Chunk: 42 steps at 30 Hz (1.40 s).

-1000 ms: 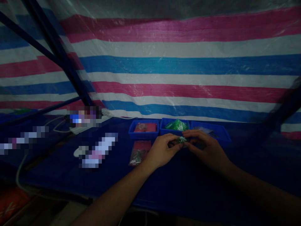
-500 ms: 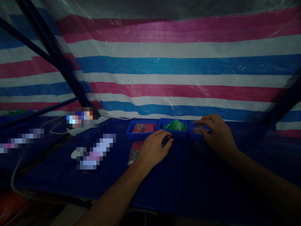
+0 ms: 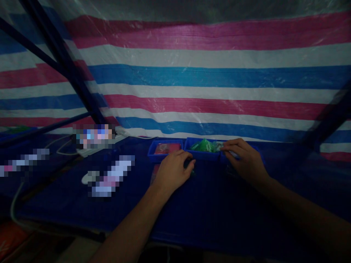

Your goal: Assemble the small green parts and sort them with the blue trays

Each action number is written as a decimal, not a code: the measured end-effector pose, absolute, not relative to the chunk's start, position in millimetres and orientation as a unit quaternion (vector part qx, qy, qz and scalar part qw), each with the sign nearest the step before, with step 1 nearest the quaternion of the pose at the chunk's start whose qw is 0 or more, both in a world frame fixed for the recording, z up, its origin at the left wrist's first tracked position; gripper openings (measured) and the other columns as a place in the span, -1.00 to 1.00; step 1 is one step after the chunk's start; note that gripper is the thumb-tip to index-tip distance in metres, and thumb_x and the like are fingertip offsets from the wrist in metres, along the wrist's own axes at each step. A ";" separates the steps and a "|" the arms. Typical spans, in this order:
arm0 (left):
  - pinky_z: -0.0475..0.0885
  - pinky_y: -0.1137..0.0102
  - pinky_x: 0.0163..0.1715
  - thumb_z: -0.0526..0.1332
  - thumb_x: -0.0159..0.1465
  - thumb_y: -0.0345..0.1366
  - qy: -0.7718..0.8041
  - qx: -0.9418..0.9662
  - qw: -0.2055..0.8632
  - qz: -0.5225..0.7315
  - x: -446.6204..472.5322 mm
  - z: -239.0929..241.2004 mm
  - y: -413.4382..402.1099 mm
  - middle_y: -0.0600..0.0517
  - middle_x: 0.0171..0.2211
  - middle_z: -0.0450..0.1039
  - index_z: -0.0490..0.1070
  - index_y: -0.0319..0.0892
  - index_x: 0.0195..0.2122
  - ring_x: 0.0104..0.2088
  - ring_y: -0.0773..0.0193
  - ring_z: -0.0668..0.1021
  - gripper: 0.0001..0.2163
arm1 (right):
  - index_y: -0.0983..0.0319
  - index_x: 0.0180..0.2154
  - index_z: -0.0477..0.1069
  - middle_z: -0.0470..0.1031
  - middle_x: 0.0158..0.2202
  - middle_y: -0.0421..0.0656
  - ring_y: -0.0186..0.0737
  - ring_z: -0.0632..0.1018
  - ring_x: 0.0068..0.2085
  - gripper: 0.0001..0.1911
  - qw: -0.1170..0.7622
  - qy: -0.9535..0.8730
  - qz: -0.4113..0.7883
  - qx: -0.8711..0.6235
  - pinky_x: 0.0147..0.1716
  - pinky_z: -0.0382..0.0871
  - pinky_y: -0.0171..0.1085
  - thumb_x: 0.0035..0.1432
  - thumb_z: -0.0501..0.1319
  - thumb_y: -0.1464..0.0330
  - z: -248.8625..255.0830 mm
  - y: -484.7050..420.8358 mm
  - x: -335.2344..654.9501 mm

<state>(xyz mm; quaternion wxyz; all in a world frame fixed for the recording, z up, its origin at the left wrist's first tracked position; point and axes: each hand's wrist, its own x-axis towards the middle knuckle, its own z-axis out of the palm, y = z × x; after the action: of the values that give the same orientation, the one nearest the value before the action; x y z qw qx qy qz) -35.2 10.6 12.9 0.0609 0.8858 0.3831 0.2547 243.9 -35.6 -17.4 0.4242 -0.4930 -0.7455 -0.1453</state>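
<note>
Hands (image 3: 173, 168) near packets (image 3: 203, 145) — illegible

Makeshift workshop, by the look: striped tarp (image 3: 219, 76) wall, blue struts (image 3: 77, 87), bench (image 3: 219, 215) w/ trays (image 3: 157, 157) of sm. pkts (image 3: 203, 145).

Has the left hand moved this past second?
Yes: the left hand has shifted left along the front of the middle tray, towards its left end.
</note>
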 end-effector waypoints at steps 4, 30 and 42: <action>0.52 0.21 -0.06 0.18 0.43 -0.16 0.374 0.899 0.062 0.221 -33.6 8.0 9.7 -0.06 -0.11 0.63 0.59 -0.12 -0.05 -0.12 0.10 0.64 -0.75 | 0.14 0.03 0.56 0.57 0.05 -0.02 -0.02 0.61 0.07 -0.75 0.365 -0.790 -0.114 -0.479 0.10 0.54 0.02 0.39 0.19 0.41 -24.8 -28.8 238.2; 0.53 0.37 -0.27 0.37 0.27 -0.37 0.304 0.818 0.348 0.342 -13.3 4.8 -5.0 0.07 -0.27 0.61 0.38 -0.10 0.11 -0.31 0.25 0.65 -0.60 | 0.10 0.06 0.54 0.68 -0.06 -0.10 -0.10 0.70 -0.17 -0.59 0.493 -0.664 0.310 -0.468 -0.16 0.65 -0.11 0.20 0.41 0.15 -23.3 -58.9 199.9; 0.53 0.41 -0.29 0.39 0.29 -0.28 0.286 0.751 0.430 0.411 -5.2 -2.9 0.4 0.04 -0.29 0.55 0.36 -0.14 0.14 -0.33 0.30 0.62 -0.58 | 0.20 -0.19 0.53 0.66 -0.32 -0.13 -0.19 0.66 -0.41 -0.55 0.574 -0.547 0.347 -0.501 -0.35 0.62 -0.19 -0.01 0.54 0.08 -22.7 -53.4 204.1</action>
<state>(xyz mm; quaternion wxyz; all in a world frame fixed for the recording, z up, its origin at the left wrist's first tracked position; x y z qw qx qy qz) -5.2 0.4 -2.9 0.4295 0.7515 0.2861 0.4110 204.1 -53.4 -22.7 0.5741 -0.5008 -0.5470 0.3469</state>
